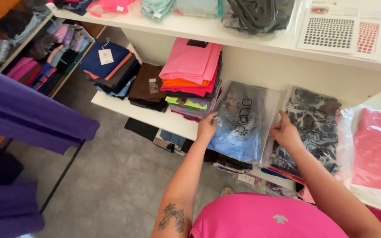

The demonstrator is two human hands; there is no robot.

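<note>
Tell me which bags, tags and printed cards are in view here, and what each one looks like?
Clear bag, middle shelf, between left hand and right hand: grey-to-blue garment.
Clear bag, just right: black-and-white patterned garment.
Clear bag, far right: pink garment, white label.
White hang tag, on navy folded clothes, left.
Sticker-dot cards, top shelf, right: white, dark and red dots.

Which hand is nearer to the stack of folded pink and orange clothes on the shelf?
Left. The left hand grips the clear bagged garment right beside the folded stack; the right hand holds the bag's far edge.
</note>
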